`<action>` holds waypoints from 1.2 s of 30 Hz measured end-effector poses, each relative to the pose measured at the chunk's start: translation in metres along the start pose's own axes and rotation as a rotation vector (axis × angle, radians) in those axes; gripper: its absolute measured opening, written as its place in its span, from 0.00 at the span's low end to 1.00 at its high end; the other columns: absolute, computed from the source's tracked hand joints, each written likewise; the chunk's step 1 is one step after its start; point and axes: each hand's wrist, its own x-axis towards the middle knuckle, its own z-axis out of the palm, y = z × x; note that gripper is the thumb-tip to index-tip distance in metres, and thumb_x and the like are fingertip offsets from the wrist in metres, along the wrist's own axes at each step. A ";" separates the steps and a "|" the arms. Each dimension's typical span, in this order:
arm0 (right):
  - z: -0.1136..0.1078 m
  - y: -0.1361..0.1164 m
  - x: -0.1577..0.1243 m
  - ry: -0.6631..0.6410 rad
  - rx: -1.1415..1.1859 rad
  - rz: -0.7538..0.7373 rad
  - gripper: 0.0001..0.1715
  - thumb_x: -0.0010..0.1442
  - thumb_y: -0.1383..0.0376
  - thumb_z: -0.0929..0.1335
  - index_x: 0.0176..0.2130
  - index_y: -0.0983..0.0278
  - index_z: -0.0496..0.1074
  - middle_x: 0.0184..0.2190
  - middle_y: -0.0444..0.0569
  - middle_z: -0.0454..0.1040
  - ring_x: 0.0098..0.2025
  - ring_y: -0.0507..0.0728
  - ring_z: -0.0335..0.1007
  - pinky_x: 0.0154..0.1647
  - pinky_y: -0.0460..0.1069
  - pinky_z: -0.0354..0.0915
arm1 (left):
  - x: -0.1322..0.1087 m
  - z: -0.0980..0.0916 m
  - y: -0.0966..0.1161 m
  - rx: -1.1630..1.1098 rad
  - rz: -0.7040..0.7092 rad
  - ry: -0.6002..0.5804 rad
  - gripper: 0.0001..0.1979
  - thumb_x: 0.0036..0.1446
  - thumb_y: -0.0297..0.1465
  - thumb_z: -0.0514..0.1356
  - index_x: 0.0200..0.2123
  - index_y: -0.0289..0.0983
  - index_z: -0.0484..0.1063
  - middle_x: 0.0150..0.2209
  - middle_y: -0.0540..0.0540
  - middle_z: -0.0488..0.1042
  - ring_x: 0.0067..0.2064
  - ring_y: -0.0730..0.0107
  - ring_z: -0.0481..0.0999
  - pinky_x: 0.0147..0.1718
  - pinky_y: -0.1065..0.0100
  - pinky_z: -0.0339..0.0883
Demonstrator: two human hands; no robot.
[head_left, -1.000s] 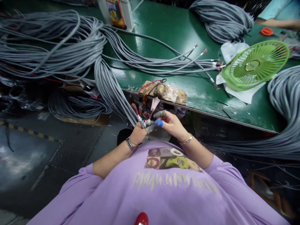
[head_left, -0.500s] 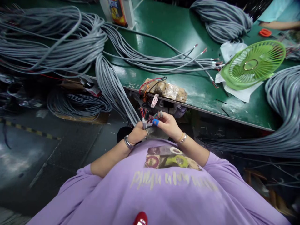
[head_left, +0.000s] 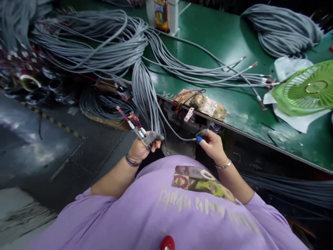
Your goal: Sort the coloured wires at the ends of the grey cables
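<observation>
My left hand [head_left: 142, 147] is closed around the ends of several grey cables, whose stripped red and blue wire tips [head_left: 130, 119] stick up and to the left. The thick grey cable bundle [head_left: 145, 93] runs from this hand up onto the green table [head_left: 234, 100]. My right hand [head_left: 212, 144], with a blue finger cot on one fingertip, pinches the end of one single grey cable [head_left: 179, 138] that it has drawn out to the right, just below the table edge. Both hands are in front of my purple shirt.
A taped cardboard block with red wires and a clip [head_left: 200, 102] sits at the table edge above my hands. A green fan [head_left: 307, 90] lies on white paper at the right. More cable coils [head_left: 283, 29] lie at the back, and another coil [head_left: 104, 106] lies on the floor.
My hands have parted: the right one pulled one cable away to the right, the left one moved left with the remaining ends. The view shifted left.
</observation>
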 end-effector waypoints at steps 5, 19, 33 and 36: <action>0.028 -0.018 0.011 -0.280 0.154 0.038 0.07 0.53 0.63 0.71 0.33 0.64 0.73 0.26 0.45 0.73 0.26 0.51 0.66 0.29 0.47 0.65 | 0.002 0.011 0.005 0.049 -0.029 0.033 0.19 0.43 0.42 0.71 0.34 0.34 0.81 0.32 0.41 0.80 0.22 0.77 0.69 0.15 0.75 0.51; 0.054 -0.034 0.020 -0.197 0.626 0.387 0.23 0.40 0.56 0.79 0.29 0.65 0.70 0.21 0.39 0.68 0.20 0.46 0.57 0.20 0.43 0.55 | 0.018 0.043 -0.013 0.354 -0.072 -0.151 0.15 0.45 0.40 0.71 0.25 0.35 0.75 0.21 0.49 0.75 0.21 0.76 0.67 0.22 0.72 0.60; 0.059 -0.030 0.030 -0.096 0.655 0.364 0.25 0.39 0.53 0.80 0.27 0.65 0.70 0.21 0.40 0.68 0.22 0.46 0.59 0.22 0.43 0.59 | 0.027 0.050 -0.018 0.219 -0.064 -0.025 0.13 0.50 0.38 0.67 0.26 0.34 0.75 0.22 0.46 0.78 0.18 0.76 0.69 0.16 0.74 0.59; 0.061 -0.029 0.030 -0.108 0.696 0.369 0.26 0.39 0.53 0.80 0.28 0.65 0.69 0.22 0.40 0.70 0.23 0.48 0.64 0.25 0.45 0.64 | 0.028 0.052 -0.018 0.158 -0.102 0.031 0.14 0.46 0.38 0.70 0.26 0.33 0.74 0.23 0.45 0.78 0.19 0.73 0.72 0.17 0.73 0.63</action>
